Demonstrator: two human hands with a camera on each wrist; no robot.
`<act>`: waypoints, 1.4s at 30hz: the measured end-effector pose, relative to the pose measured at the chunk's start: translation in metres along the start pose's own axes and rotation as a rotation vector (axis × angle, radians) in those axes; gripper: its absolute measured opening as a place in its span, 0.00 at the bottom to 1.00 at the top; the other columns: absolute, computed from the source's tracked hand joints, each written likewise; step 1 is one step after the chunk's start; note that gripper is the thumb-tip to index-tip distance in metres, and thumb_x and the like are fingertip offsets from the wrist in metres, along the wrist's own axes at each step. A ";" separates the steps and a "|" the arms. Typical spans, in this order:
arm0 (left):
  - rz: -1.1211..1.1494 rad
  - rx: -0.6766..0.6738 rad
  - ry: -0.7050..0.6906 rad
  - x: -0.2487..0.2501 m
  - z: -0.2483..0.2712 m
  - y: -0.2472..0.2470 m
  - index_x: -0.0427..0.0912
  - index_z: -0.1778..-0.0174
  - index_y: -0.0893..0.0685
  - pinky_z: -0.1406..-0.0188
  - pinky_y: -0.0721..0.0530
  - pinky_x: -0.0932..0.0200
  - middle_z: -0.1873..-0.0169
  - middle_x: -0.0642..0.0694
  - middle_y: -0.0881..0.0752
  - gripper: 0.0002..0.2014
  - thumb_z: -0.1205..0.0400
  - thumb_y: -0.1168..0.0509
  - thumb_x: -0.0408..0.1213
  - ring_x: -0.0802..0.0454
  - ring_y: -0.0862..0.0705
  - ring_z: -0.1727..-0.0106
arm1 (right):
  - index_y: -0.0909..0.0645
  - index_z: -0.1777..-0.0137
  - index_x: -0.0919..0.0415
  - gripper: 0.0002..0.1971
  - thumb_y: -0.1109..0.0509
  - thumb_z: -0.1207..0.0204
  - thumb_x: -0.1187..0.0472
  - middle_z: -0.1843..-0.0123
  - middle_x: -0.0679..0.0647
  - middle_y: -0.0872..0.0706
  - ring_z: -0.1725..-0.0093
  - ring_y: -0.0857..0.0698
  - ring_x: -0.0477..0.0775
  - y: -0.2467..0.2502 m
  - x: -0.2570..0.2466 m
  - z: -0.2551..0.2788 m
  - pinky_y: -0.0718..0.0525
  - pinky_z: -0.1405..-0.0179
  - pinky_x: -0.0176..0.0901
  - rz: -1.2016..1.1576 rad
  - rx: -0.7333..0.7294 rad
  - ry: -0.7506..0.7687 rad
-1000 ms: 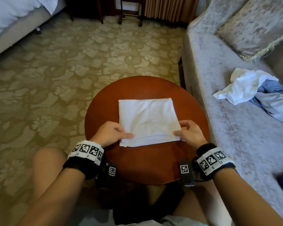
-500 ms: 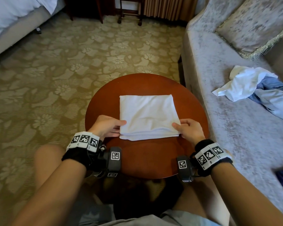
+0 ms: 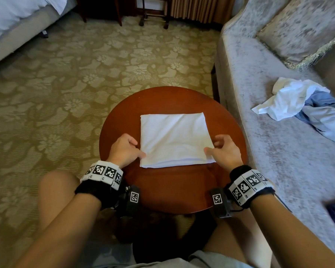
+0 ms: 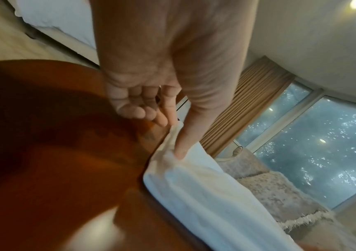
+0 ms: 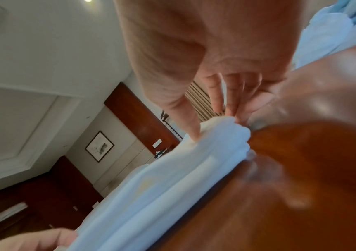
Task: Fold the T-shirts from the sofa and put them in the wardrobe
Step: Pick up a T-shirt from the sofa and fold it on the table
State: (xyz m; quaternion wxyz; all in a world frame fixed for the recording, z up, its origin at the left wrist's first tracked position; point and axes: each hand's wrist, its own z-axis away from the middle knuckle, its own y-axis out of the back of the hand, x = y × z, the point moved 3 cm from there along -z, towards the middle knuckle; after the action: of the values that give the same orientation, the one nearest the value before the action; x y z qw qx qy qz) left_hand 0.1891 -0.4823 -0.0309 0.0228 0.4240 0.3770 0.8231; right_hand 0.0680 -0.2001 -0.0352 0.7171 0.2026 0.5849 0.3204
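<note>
White cotton is pinched at both near corners — the left hand (image 3: 124, 149) has its thumb on top and fingers at the edge of the folded T-shirt (image 3: 174, 139), and the right hand (image 3: 223, 150) grips the opposite corner the same way. Holding both sides at once likely keeps the layers together for lifting. The shirt lies flat between the hands on the round wooden table (image 3: 182, 192). Beyond, on the sofa (image 3: 263, 132), a crumpled white shirt (image 3: 290, 99) and a blue garment (image 3: 325, 115) wait — unfolded.
</note>
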 end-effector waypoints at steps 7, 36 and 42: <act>-0.360 0.037 -0.563 0.077 -0.018 -0.026 0.54 0.30 0.25 0.23 0.38 0.44 0.22 0.50 0.32 0.24 0.21 0.33 0.56 0.46 0.37 0.20 | 0.39 0.16 0.48 0.26 0.46 0.13 0.49 0.12 0.49 0.47 0.14 0.50 0.54 -0.031 -0.056 -0.025 0.46 0.16 0.56 0.450 -0.131 0.435; 0.240 -0.195 0.251 0.024 -0.043 -0.014 0.32 0.40 0.21 0.46 0.17 0.48 0.44 0.34 0.14 0.24 0.18 0.39 0.51 0.34 0.15 0.44 | 0.28 0.26 0.73 0.32 0.57 0.10 0.46 0.28 0.70 0.22 0.29 0.22 0.66 -0.026 -0.037 -0.030 0.27 0.32 0.50 0.125 -0.140 -0.272; -0.048 -0.174 0.127 0.024 -0.017 -0.030 0.29 0.37 0.23 0.42 0.22 0.50 0.41 0.38 0.18 0.27 0.13 0.47 0.53 0.38 0.19 0.43 | 0.32 0.23 0.67 0.30 0.55 0.12 0.44 0.26 0.66 0.25 0.29 0.24 0.67 -0.032 -0.024 -0.006 0.27 0.31 0.54 0.111 -0.124 -0.220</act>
State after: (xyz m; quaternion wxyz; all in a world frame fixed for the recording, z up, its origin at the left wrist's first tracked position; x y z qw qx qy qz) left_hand 0.1532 -0.4629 -0.0398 0.0555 0.3580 0.3148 0.8773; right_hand 0.0667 -0.2402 -0.0409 0.7692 0.2240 0.4696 0.3711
